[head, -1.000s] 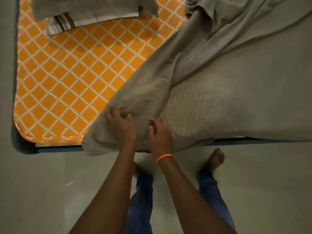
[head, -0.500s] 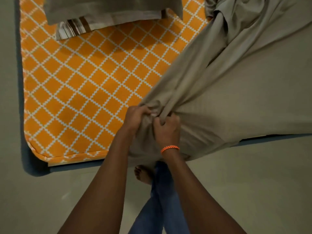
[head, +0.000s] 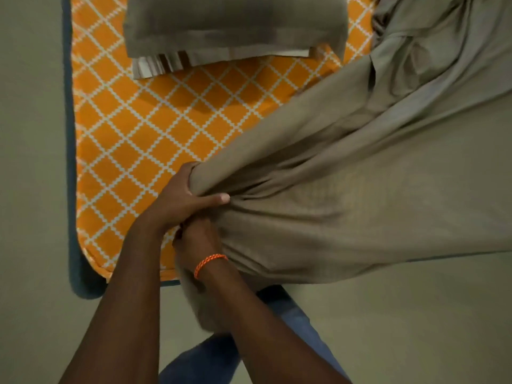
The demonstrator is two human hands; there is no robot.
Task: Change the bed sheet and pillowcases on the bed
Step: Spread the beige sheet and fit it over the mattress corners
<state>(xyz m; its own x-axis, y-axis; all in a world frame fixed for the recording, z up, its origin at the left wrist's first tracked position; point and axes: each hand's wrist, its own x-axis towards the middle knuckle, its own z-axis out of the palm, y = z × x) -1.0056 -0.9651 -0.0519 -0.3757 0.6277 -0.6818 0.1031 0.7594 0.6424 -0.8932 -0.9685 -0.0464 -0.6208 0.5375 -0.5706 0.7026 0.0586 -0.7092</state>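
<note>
A grey-brown bed sheet [head: 360, 189] lies bunched across the right part of the mattress [head: 133, 139], whose orange cover with white diamond lines shows bare on the left. My left hand [head: 182, 198] grips a gathered fold of the sheet over the mattress near its front edge. Just below it, my right hand [head: 196, 239], with an orange band at the wrist, holds the same bunch; its fingers are partly hidden by the cloth and the left hand. A pillow [head: 235, 26] in a grey case lies at the top, striped fabric showing at its lower edge.
The blue bed base [head: 74, 245] rims the mattress on the left and at its front corner. Plain pale floor [head: 401, 314] lies in front and to the left. My legs in blue jeans [head: 291, 314] stand against the front edge.
Both hands went from resting on the sheet's edge to gripping it in a bunch. The sheet has been pulled off the left part, baring more orange mattress.
</note>
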